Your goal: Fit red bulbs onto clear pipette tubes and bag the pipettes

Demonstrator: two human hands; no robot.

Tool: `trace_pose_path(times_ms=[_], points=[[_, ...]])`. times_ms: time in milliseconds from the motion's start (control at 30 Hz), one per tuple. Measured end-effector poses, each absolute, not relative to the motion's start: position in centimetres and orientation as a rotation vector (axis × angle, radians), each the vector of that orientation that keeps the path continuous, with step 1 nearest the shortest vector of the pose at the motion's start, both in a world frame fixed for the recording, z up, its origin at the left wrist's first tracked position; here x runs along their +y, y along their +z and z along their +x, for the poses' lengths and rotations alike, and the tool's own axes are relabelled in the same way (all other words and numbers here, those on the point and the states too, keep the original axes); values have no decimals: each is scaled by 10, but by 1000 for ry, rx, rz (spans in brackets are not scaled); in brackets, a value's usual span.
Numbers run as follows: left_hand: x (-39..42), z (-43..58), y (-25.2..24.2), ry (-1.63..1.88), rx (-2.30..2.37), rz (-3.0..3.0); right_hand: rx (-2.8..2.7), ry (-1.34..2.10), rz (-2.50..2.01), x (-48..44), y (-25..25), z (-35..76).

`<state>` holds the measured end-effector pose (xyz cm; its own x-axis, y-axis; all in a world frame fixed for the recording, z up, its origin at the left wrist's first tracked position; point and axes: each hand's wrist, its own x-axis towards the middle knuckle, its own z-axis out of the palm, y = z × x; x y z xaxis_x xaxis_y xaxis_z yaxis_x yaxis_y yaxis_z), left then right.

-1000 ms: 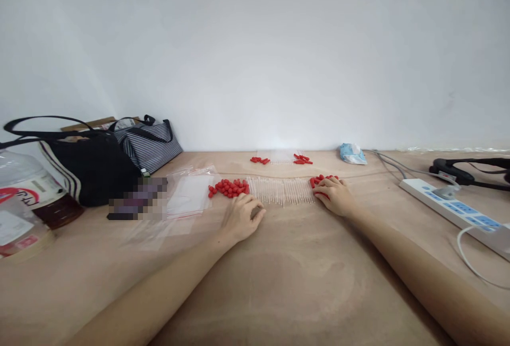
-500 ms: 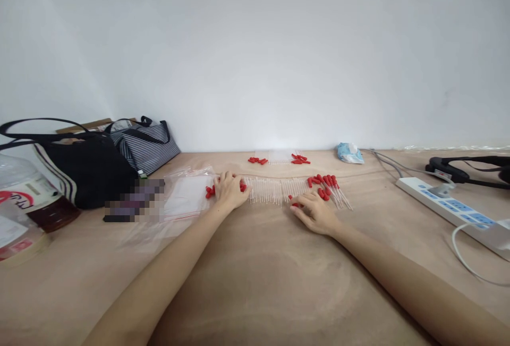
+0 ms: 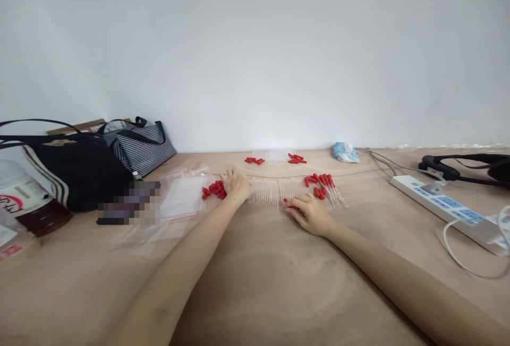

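My left hand (image 3: 236, 184) rests at the right edge of a pile of small red caps (image 3: 213, 190), fingers curled down onto them; what they pinch is hidden. My right hand (image 3: 309, 213) lies near the row of clear thin tubes (image 3: 274, 190), fingers curled around a red-capped piece (image 3: 287, 202). Right of the row lie several tubes fitted with red caps (image 3: 324, 184). Farther back sits a second small batch of clear tubes with red caps (image 3: 274, 159).
Clear zip bags (image 3: 180, 197) lie left of the red caps. A black bag (image 3: 79, 170) and a striped bag (image 3: 137, 146) stand at the left, with a large bottle (image 3: 19, 205). A white power strip (image 3: 446, 209), cables and a tissue pack (image 3: 345, 152) are on the right.
My right hand left the capped tubes on the right and came to the near edge of the tube row. My left hand went forward to the red cap pile.
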<state>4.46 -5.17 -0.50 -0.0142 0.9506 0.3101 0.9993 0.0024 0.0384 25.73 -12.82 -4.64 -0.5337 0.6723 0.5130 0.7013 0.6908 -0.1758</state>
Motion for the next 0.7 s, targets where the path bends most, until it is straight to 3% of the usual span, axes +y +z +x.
trace_pose_path(times_ms=[333,633,700], points=[[-48,55,-1,-340,-2090,-2091,-2263,12,-1067,-131,-47,257],[-100,38,7,-623,-1690,-2520,-2164,126,-1008,-130,-41,254],[-116,27,-1,-831,-1481,-2766,-2106,216,-986,-129,-38,250]])
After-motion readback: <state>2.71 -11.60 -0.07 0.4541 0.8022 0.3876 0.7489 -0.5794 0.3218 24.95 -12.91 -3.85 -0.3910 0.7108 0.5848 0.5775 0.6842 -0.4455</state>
